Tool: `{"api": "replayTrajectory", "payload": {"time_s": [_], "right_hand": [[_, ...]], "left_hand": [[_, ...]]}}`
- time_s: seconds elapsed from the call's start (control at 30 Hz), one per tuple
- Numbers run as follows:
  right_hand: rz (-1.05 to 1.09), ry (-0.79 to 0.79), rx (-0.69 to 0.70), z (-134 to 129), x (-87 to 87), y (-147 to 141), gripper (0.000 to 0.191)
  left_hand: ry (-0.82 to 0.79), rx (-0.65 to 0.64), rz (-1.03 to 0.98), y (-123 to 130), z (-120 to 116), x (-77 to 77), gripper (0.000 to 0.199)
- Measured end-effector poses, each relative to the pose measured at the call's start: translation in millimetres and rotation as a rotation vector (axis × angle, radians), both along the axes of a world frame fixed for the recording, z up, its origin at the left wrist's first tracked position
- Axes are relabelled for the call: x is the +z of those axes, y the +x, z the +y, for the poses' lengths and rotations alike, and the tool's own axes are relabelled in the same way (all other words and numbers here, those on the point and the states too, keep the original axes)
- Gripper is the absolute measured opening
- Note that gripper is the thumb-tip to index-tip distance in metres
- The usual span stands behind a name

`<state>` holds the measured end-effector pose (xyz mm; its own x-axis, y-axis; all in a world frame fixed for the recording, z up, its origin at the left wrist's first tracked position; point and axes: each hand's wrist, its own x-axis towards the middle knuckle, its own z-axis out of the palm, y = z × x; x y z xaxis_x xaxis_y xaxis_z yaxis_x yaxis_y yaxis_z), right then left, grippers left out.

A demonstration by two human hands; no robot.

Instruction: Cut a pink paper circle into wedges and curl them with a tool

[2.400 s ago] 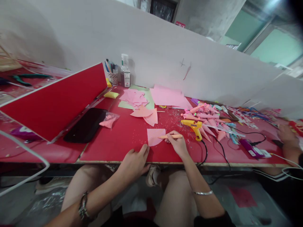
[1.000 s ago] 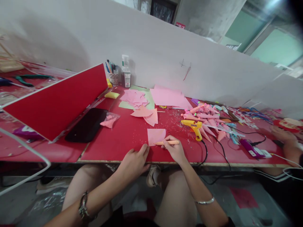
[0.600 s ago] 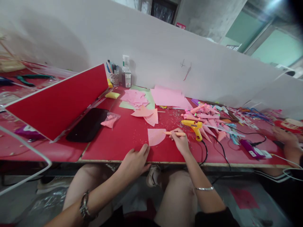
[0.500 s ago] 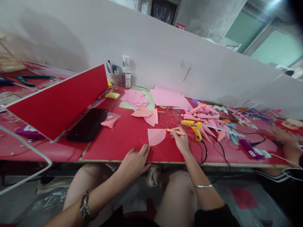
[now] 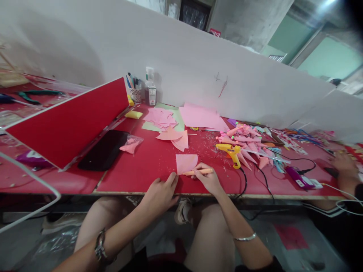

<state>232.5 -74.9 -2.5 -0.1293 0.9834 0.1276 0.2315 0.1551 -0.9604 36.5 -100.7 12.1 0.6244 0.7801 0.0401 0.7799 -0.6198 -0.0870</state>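
Observation:
A pink paper quarter-circle lies flat on the red tabletop in front of me. My left hand rests at the table's near side, its fingers stretched out and their tips at the paper's lower left corner. My right hand is closed around an orange pen-like stick. The stick's tip is at the paper's lower edge, close to my left fingertips; whether it is a pen or a marker I cannot tell. Just beyond lie curved pink paper pieces.
A yellow glue gun and a heap of pink paper cones lie to the right. Leftward are a black phone, a small bag and a red upright board. Another person's hand is at far right.
My right hand has brought the stick from the paper's upper right corner down and left to its lower edge. My left hand stays in place.

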Motion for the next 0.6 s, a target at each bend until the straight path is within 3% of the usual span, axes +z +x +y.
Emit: {"api": "replayTrajectory", "payload": {"time_s": [0.6], "right_hand": [[-0.086,0.057,-0.131,11,-1.6,18,0.019]], "left_hand": [[-0.002,0.008,-0.014,-2,0,-1.0,0.048]]}}
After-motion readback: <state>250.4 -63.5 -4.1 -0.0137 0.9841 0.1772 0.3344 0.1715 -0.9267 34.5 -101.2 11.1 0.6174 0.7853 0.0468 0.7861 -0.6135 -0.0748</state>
